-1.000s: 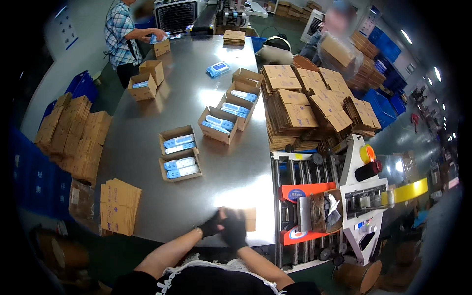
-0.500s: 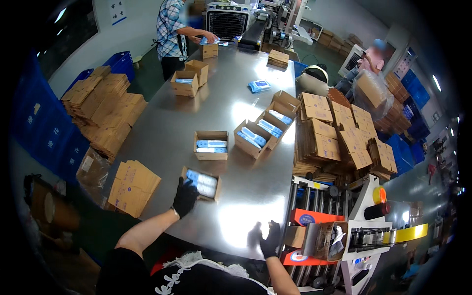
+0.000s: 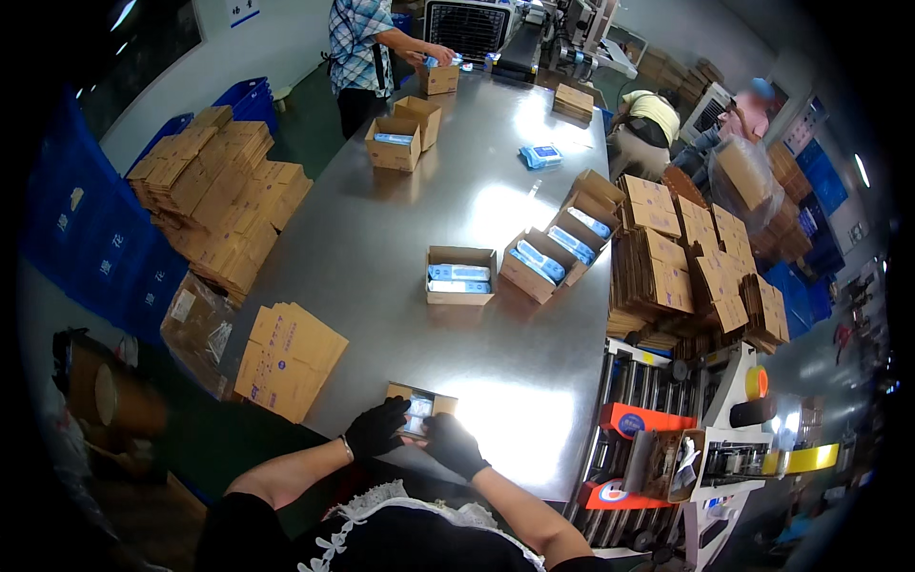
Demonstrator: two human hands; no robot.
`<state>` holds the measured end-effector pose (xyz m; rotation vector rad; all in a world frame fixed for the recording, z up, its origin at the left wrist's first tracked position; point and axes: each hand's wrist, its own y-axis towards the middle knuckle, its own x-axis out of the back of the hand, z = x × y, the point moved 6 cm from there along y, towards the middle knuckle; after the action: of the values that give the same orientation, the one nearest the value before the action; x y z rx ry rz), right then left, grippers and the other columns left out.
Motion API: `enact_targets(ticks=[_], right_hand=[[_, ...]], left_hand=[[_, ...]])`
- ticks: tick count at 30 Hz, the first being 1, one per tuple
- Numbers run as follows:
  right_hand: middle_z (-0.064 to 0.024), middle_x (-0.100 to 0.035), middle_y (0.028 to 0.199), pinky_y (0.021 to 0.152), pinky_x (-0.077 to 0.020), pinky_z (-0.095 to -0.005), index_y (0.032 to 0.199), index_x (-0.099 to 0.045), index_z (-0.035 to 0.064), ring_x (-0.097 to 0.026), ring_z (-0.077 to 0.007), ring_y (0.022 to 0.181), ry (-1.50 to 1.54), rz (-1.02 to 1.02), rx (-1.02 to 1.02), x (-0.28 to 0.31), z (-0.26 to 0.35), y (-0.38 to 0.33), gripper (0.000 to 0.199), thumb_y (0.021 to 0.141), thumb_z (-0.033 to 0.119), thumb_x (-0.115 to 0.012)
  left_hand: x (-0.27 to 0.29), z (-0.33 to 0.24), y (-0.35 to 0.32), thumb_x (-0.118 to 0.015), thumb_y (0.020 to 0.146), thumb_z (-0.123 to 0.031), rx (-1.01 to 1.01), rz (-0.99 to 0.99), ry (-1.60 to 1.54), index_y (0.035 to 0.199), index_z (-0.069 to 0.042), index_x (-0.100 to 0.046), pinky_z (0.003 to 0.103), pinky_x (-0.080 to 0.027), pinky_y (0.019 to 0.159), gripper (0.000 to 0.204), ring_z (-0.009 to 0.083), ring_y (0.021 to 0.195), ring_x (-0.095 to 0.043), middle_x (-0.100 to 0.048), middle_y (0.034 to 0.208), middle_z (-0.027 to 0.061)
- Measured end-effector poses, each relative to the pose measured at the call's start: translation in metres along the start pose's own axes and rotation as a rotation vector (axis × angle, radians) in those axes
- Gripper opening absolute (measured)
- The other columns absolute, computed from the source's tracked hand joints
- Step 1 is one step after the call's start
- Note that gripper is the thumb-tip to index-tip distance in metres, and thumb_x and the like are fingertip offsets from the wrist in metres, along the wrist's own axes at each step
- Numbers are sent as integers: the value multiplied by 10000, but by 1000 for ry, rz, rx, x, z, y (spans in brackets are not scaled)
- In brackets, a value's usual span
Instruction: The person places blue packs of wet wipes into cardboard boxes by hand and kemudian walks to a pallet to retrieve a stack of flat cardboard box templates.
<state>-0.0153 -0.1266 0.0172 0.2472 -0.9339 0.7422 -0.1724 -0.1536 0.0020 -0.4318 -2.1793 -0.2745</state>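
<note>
At the table's near edge stands a small cardboard box (image 3: 443, 403) with blue-and-white soft packs (image 3: 418, 410) inside, partly covered by my gloved hands. My left hand (image 3: 376, 428), in a black glove, grips the box's left side. From the right, my right hand (image 3: 454, 446), also black-gloved, holds its near right side, the fingertips bent over the edge. Farther up the table is another open box (image 3: 461, 297) with two packs lying in it. To its right, several open boxes (image 3: 526, 286) with similar packs stand in a slanting row.
Flattened cartons (image 3: 289, 362) lie at the table's left edge. On the right are a roller machine (image 3: 648, 421) with tape and stacked flat cartons (image 3: 658, 262). A loose blue pack (image 3: 540, 156) rests on the metal table (image 3: 381, 262). A co-worker in a checked shirt (image 3: 360, 43) handles a box at the far end.
The box under my left hand has come toward me to the table's near edge. My right hand has moved left from the bare tabletop onto that box. The view has shifted.
</note>
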Motion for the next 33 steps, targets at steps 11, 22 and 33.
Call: enact_targets(ticks=[11,22,33], right_hand=[[-99,-592,1174,1039,-321,-489,1214,-536,85,-515,-276,1159,-82,-612,69,49,33,61,480,803,301,-656],[-116,-536,1170,1044,-253,-589,1187,-543,150,-489,-325,1132,-335,-405,-282,94,-167,-167,557,695,361,-698],[-211,-431,1362,1071,-288,-509,1255,-502,36,-389,-401,1267,-80,-646,-292,78,-204,-144,608,738,312,-665]], left_hand=[[-120,93,11,-717,782,-348,341,-239,-806,1247,-11,-413,387,-377,995,649,247,1145,-490,-459,1249,129],[3,-50,220,-621,728,-116,-67,-589,483,1058,-40,-580,531,-275,1070,341,380,1136,-472,-560,1107,186],[23,23,144,-663,791,-161,-66,-288,378,963,-38,-609,502,-310,1078,218,380,1185,-484,-532,1211,223]])
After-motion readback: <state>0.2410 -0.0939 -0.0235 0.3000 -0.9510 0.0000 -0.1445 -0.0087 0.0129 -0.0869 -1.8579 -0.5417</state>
